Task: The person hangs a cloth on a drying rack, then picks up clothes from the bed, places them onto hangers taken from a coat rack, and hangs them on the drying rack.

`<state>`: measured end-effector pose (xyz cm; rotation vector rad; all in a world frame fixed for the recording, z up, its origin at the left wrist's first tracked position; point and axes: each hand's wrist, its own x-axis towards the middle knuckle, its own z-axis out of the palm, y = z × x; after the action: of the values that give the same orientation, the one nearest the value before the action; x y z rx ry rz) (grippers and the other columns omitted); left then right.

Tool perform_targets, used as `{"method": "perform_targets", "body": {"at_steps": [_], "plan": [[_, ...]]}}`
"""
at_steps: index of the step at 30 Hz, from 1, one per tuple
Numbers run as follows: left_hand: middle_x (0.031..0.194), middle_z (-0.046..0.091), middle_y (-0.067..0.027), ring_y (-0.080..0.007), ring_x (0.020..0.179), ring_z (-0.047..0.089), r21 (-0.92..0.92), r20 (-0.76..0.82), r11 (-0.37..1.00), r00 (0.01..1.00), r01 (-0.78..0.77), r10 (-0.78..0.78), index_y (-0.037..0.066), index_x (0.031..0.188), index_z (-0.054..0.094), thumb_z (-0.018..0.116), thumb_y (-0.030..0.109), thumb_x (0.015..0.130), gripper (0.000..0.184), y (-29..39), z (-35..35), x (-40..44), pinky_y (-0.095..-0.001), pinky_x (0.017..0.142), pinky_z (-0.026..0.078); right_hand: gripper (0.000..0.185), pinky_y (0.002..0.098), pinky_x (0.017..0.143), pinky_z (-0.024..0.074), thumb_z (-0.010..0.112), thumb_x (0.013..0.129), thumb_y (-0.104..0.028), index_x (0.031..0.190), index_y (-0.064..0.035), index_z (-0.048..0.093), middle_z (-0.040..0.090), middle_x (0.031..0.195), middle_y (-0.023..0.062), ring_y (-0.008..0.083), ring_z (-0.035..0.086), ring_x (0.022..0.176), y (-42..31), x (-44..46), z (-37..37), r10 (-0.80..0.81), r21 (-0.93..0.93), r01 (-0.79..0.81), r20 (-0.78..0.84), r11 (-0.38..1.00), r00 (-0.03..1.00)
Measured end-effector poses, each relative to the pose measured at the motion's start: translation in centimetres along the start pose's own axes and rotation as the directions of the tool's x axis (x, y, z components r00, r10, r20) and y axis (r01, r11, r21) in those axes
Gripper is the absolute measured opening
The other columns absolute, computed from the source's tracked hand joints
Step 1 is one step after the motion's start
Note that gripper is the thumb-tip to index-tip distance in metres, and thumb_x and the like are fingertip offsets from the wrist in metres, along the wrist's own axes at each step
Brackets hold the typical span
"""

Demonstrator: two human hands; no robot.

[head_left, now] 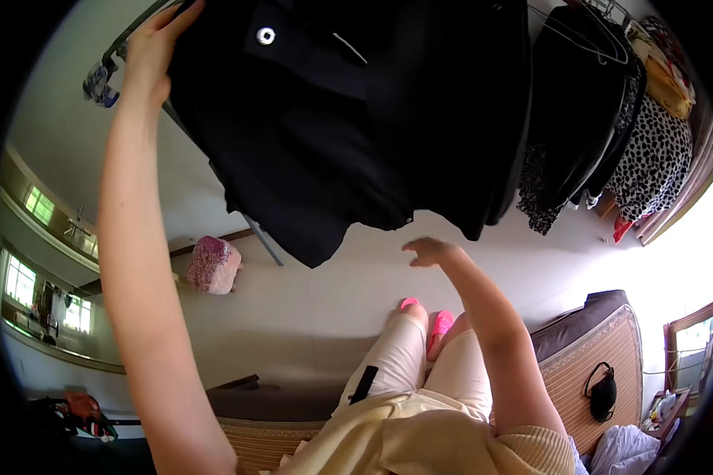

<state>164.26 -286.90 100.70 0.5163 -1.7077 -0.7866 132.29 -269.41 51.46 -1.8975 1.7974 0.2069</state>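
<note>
A large black garment (309, 142) with a silver round fastener near its top hangs before me, its uneven lower edge over the floor. At the upper left, my left hand (152, 55) grips the garment's side edge, with part of the fingers hidden by the cloth. Just below the hem, my right hand (429, 252) is open, its thumb and fingers apart and nothing in them. The garment's top runs out of view.
Dark and leopard-print clothes (653, 150) hang on a rack at the upper right. A pink fuzzy stool (214, 265) stands on the floor at left. Beside my legs is a woven mat (586, 364) bearing a black mask-like item (603, 394). A mirror (47, 269) is at far left.
</note>
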Motion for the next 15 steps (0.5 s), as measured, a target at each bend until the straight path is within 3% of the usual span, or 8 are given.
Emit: {"method": "perform_targets", "body": {"at_steps": [2, 4, 7, 9, 10, 11, 13, 15], "plan": [[0.094, 0.067, -0.0065, -0.0140, 0.085, 0.062, 0.081, -0.032, 0.997, 0.999, -0.014, 0.017, 0.000, 0.103, 0.067, 0.067, 0.016, 0.087, 0.022, 1.4, 3.1, -2.3, -0.0252, 0.074, 0.047, 0.015, 0.0325, 0.082, 0.0518, 0.060, 0.088, -0.024, 0.088, -0.0141, 0.071, 0.069, 0.080, 0.0019, 0.0173, 0.066, 0.091, -7.4, -7.7, -9.8, -0.107, -0.035, 0.101, -0.383, 0.994, 0.917], [0.079, 0.068, -0.0057, -0.0131, 0.068, 0.063, 0.051, -0.012, 0.999, 1.000, 0.010, -0.009, 0.000, 0.091, 0.068, 0.066, 0.013, 0.087, 0.014, 2.7, 4.7, -3.4, -0.0259, 0.061, 0.049, 0.024, 0.0379, 0.087, 0.0513, 0.066, 0.079, -0.004, 0.103, -0.0076, 0.066, 0.067, 0.103, 0.0092, 0.0270, 0.063, 0.101, -10.7, -11.6, -15.9, -0.270, -0.161, 0.393, -0.933, 0.905, 0.240], [0.081, 0.068, -0.0060, -0.0128, 0.068, 0.064, -0.001, 0.033, 0.999, 0.999, 0.037, -0.037, -0.002, 0.091, 0.068, 0.066, 0.012, 0.086, 0.015, 3.4, 5.4, -3.4, -0.0255, 0.062, 0.049, 0.037, 0.0415, 0.093, 0.0464, 0.063, 0.076, 0.000, 0.112, -0.0063, 0.062, 0.061, 0.119, 0.0110, 0.0335, 0.056, 0.113, -13.7, -16.0, -22.7, -0.305, -0.411, 0.215, -0.865, 0.886, -0.400], [0.081, 0.068, -0.0065, -0.0135, 0.069, 0.064, -0.082, 0.100, 0.996, 0.994, 0.045, -0.036, -0.002, 0.092, 0.068, 0.067, 0.013, 0.086, 0.016, 4.2, 5.9, -3.8, -0.0260, 0.062, 0.050, 0.038, 0.0451, 0.099, 0.0399, 0.063, 0.078, -0.004, 0.115, -0.0083, 0.061, 0.056, 0.127, 0.0108, 0.0329, 0.051, 0.120, -13.0, -13.8, -20.3, -0.448, -0.452, -0.106, -0.774, 0.886, -0.447], [0.081, 0.069, -0.0068, -0.0138, 0.069, 0.064, -0.046, 0.110, 0.998, 0.993, 0.040, -0.035, -0.003, 0.092, 0.068, 0.067, 0.013, 0.086, 0.017, 4.0, 5.9, -4.3, -0.0264, 0.063, 0.050, 0.048, 0.0520, 0.109, 0.0282, 0.063, 0.080, -0.007, 0.128, -0.0085, 0.054, 0.049, 0.138, 0.0111, 0.0336, 0.043, 0.129, -12.8, -10.7, -17.7, -0.364, -0.353, 0.123, -0.928, 0.928, 0.084], [0.082, 0.069, -0.0072, -0.0141, 0.070, 0.064, -0.019, 0.124, 1.000, 0.992, 0.016, -0.013, -0.003, 0.093, 0.068, 0.067, 0.013, 0.086, 0.017, 3.7, 6.0, -4.2, -0.0269, 0.063, 0.050, 0.052, 0.0525, 0.110, 0.0284, 0.063, 0.082, -0.019, 0.132, -0.0122, 0.053, 0.044, 0.143, 0.0101, 0.0328, 0.038, 0.133, -9.1, -4.8, -10.6, -0.436, -0.633, -0.298, -0.736, 0.714, 0.519], [0.084, 0.069, -0.0093, -0.0161, 0.070, 0.064, 0.048, 0.032, 0.999, 0.999, 0.013, -0.014, -0.004, 0.096, 0.069, 0.068, 0.013, 0.086, 0.020, 3.5, 6.9, -3.6, -0.0288, 0.064, 0.051, 0.051, 0.0444, 0.110, 0.0309, 0.055, 0.087, -0.024, 0.135, -0.0101, 0.050, 0.046, 0.142, 0.0104, 0.0284, 0.038, 0.133, -3.4, 0.9, -2.6, -0.276, -0.749, -0.071, -0.328, 0.658, 0.904], [0.084, 0.070, -0.0115, -0.0183, 0.072, 0.065, 0.019, 0.048, 0.994, 0.993, 0.103, -0.104, -0.003, 0.100, 0.069, 0.068, 0.012, 0.086, 0.021, 2.7, 7.1, -3.8, -0.0297, 0.067, 0.052, 0.049, 0.0380, 0.109, 0.0340, 0.051, 0.089, -0.024, 0.135, -0.0069, 0.050, 0.048, 0.140, 0.0107, 0.0250, 0.041, 0.131, -6.5, 0.1, -4.8, -0.310, -0.738, 0.164, -0.064, 0.654, 0.949]]}}
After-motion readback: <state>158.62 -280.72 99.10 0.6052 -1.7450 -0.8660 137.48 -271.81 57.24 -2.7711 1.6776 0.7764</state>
